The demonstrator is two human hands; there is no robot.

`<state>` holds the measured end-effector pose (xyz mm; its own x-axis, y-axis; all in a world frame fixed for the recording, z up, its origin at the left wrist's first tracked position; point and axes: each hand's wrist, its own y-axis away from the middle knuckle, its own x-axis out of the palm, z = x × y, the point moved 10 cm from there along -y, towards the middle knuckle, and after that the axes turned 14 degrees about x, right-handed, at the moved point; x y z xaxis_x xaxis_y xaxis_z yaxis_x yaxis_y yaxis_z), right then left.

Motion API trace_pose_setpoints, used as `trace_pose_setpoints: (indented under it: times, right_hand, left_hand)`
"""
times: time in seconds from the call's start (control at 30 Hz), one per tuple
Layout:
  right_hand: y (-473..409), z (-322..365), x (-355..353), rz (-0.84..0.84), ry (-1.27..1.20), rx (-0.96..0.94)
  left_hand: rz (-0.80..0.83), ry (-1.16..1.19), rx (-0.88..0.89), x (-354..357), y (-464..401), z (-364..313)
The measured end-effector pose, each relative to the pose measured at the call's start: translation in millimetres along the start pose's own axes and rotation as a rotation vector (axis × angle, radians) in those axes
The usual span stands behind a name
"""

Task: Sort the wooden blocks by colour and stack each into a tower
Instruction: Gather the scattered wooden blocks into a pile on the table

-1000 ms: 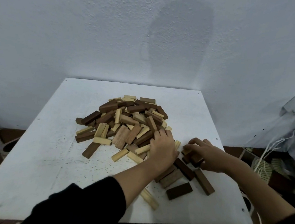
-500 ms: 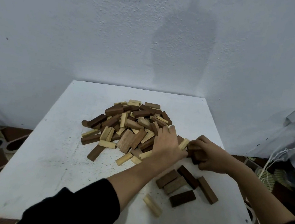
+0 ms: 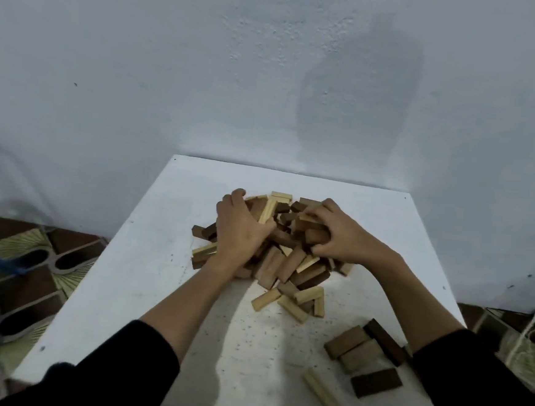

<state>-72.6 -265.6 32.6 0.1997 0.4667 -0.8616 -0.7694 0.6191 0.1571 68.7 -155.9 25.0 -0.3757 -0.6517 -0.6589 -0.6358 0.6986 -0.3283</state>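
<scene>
Wooden blocks heaped on white table, both hands apart: left flat atop, right clutching some.

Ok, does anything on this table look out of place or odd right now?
One pale block lies alone near the table's front edge, beside the set-aside dark blocks, away from the mixed pile that both hands are in. No towers yet.

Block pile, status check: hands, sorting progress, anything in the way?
Left hand and right hand both on the mixed block pile, right gripping blocks. Few dark blocks set aside near right; no tower. One light block loose.
</scene>
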Motion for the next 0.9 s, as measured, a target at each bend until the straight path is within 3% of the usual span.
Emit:
trace_pose_setpoints:
  times: [0.2,0.4,0.6,0.9]
  right_hand:
    - [-25.7,39.5,16.2,-0.013,0.111,-0.039]
    - [-38.7,31.4,45.8,0.08,0.38,0.029]
    - [-33.4,26.8,60.4,0.038,0.301,0.032]
    - [-26.9,29.8,53.7,-0.103,0.27,0.031]
  left_hand:
    - [0.038,-0.017,-0.046,-10.9,-9.6,39.8]
    - [0.28,-0.17,0.106,13.3,-9.8,41.2]
    - [0.339,-0.167,0.195,29.6,1.4,44.8]
    - [0.318,-0.173,0.193,31.9,3.1,47.7]
